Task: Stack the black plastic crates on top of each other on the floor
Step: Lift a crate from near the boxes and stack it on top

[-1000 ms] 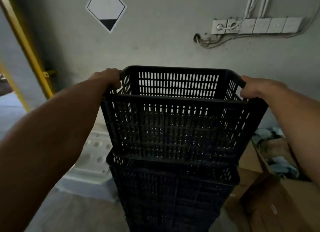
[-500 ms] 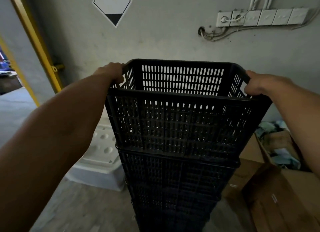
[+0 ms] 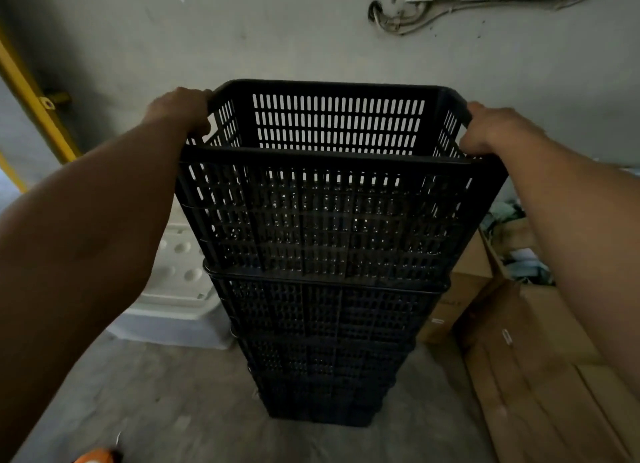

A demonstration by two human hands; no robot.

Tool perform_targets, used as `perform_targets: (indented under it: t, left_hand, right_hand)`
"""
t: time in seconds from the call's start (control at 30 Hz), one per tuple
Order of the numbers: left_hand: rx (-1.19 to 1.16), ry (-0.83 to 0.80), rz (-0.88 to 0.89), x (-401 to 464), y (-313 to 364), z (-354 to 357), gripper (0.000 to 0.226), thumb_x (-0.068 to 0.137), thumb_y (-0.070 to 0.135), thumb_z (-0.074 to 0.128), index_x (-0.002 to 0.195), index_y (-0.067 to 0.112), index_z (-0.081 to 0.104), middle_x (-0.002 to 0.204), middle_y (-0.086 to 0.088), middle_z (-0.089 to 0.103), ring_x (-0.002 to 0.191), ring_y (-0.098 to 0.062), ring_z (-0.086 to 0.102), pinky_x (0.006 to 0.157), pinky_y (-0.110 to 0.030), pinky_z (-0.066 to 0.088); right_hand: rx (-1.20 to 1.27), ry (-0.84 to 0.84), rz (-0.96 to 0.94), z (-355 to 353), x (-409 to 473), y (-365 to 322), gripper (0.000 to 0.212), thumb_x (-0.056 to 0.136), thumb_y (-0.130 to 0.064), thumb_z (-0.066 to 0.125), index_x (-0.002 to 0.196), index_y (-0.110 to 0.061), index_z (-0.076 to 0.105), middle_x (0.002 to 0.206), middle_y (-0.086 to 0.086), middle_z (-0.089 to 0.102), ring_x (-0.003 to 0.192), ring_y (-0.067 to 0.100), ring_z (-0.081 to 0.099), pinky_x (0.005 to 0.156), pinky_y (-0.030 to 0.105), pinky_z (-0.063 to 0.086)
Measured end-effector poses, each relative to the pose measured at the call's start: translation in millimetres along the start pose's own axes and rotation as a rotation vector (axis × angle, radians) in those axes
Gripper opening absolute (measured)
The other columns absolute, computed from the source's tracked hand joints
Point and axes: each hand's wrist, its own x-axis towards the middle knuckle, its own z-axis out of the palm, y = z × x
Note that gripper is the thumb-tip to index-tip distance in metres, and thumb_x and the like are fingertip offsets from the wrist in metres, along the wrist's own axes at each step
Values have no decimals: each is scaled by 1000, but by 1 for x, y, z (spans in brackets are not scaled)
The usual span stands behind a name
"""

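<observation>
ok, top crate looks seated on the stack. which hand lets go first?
Either, with a slight edge to left. Left hand and right hand grip opposite rims of the top crate symmetrically. Cardboard boxes crowd the right, so the left withdraws more freely.

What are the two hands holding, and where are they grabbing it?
Both hands hold the top black crate of the stack: the left hand grips its left rim, the right hand grips its right rim.

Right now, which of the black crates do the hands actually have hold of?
The top crate of the stack: left hand and right hand grip its opposite rim edges. The crates beneath are untouched.
</observation>
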Motion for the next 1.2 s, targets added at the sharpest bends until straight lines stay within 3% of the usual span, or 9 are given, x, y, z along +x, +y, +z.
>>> perform_targets:
  t: [0.3,0.4,0.6,0.67,0.77,0.9,1.03,1.13,1.2]
  left_hand:
    - [-20,6,-49,-10,5,-9,49,83,5,65,129,17,52,100,-18,60,95,-38,63,69,-40,47]
    - [-18,0,-36,-14,8,-11,51,85,9,64,133,17,50,109,-19,62,99,-38,63,70,-39,46]
    - [-199,-24,2,-8,-1,-19,80,85,54,63,148,17,30,133,-23,54,120,-42,54,93,-48,48]
    - [-192,-81,-2,1,-8,-27,99,78,73,58,154,23,19,146,-24,40,131,-44,44,103,-55,41]
    - [-141,-62,6,16,-16,-57,111,75,81,51,157,21,8,155,-25,28,139,-45,34,109,-59,34]
    - [-224,36,-10,9,-12,-78,103,85,79,38,158,15,3,160,-22,20,144,-43,25,116,-58,22]
    - [-231,-207,18,-24,-9,-14,106,84,82,31,157,18,-13,164,-17,8,150,-36,16,119,-56,12]
    - [-94,-229,26,-26,-17,-22,106,80,86,22,154,24,-21,163,-11,-18,151,-35,-5,118,-61,-1]
    - [-139,-147,-16,-16,-19,-50,108,77,89,16,155,23,-20,163,-13,-18,151,-37,-5,118,-60,-1]
  right_hand:
    - [13,3,44,-6,-18,-7,80,87,-17,61,155,-30,21,106,19,50,88,35,53,77,37,47]
    - [26,62,37,-9,-25,-9,62,87,-21,60,145,-20,40,102,17,53,88,34,55,75,35,46]
    - [159,146,-6,-20,-36,-9,34,90,-30,56,119,-14,65,116,18,63,82,30,56,69,30,46]
    - [132,77,-64,-31,-34,-7,44,95,-32,54,135,-13,56,140,19,54,112,35,57,89,33,49]
    - [59,72,-94,-72,-30,-17,68,99,-44,49,156,-13,28,163,11,24,148,33,26,116,37,26]
    - [157,112,-135,-87,-21,-21,69,100,-53,38,159,-22,20,166,6,15,151,30,16,121,43,17]
    - [-82,-85,-58,-5,-24,0,87,92,-69,39,159,-30,-1,168,7,-2,153,33,7,121,54,12]
    - [-15,-248,-78,-22,-18,5,95,86,-78,38,155,-39,-14,165,7,-18,153,32,-4,122,54,5]
    - [52,-132,-105,-57,-10,1,89,91,-74,33,156,-34,-14,165,9,-18,153,30,-7,122,54,3]
